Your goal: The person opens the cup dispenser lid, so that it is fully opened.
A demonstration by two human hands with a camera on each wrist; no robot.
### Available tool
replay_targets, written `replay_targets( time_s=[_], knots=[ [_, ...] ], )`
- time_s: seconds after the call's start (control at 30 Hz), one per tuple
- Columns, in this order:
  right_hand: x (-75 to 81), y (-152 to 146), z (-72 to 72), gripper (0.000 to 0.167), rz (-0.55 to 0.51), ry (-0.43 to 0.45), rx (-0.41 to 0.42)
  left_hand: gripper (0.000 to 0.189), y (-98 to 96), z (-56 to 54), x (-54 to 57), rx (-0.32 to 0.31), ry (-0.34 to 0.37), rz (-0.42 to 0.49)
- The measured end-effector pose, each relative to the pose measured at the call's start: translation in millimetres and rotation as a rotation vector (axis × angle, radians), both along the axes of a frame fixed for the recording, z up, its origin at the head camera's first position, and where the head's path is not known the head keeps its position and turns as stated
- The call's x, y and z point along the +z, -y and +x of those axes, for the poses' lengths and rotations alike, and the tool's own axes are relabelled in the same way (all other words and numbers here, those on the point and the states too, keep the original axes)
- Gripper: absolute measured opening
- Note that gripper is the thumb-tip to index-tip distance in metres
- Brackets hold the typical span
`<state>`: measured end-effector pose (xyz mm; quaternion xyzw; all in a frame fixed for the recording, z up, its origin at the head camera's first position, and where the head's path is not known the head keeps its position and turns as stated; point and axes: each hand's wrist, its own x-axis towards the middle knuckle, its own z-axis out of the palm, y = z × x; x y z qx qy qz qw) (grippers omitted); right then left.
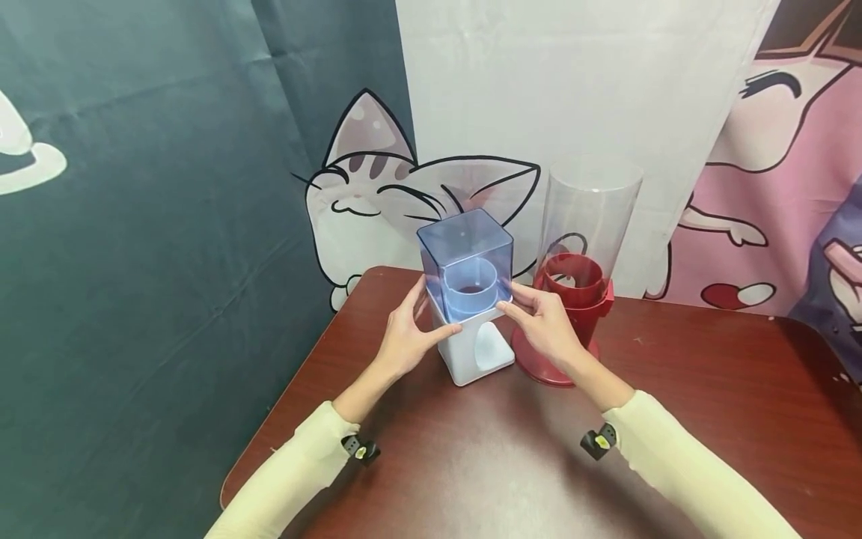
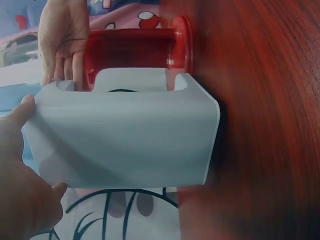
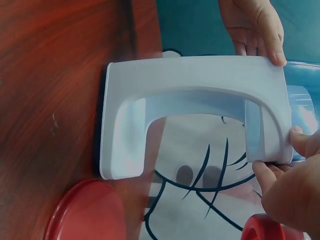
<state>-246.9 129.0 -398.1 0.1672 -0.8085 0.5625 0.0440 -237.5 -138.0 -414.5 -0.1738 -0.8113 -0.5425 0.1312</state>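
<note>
A small dispenser stands towards the back of the table, with a white C-shaped base (image 1: 465, 358) below and a see-through blue square container (image 1: 465, 247) on top. A round blue collar (image 1: 471, 288) shows inside the container. My left hand (image 1: 407, 333) grips the dispenser's left side, thumb on the front where container and base meet. On the opposite side my right hand (image 1: 544, 326) holds it at the same seam, thumb at the front corner. From the left wrist view, the base's plain side (image 2: 125, 140) faces me. In the right wrist view the base's open recess (image 3: 195, 102) shows.
Just right of the dispenser stands a larger red dispenser (image 1: 584, 318) with a tall clear cylinder (image 1: 592, 217), close to my right hand. The brown wooden table (image 1: 700, 419) has rounded corners. A cloth printed with cartoon cats (image 1: 364, 180) hangs behind it.
</note>
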Motion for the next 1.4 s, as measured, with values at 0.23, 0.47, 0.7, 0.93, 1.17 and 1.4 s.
replay_targets(
  time_s=[0.23, 0.47, 0.7, 0.93, 1.17, 1.4],
  knots=[
    [3.8, -12, 23.7, 0.052, 0.002, -0.035, -0.018, 0.105, -2.1, 15.4, 6.4, -0.071, -0.011, 0.012],
    [11.1, -27, 49.2, 0.048, 0.024, -0.058, -0.023, 0.104, -6.6, 29.0, 11.9, -0.139, -0.013, 0.020],
    [15.2, -40, 71.3, 0.045, 0.036, -0.063, -0.026, 0.102, -9.6, 40.7, 12.7, -0.190, -0.003, 0.008],
    [15.0, -49, 95.3, 0.044, 0.022, -0.046, -0.072, 0.102, -15.7, 48.0, 10.0, -0.279, 0.021, 0.041],
    [8.7, -55, 108.5, 0.047, -0.158, 0.013, -0.023, 0.103, -18.5, 51.8, 6.9, -0.365, 0.032, 0.032],
    [5.4, -58, 123.9, 0.047, -0.135, 0.032, -0.095, 0.100, -22.5, 50.0, 2.7, -0.425, 0.025, 0.016]
  ],
)
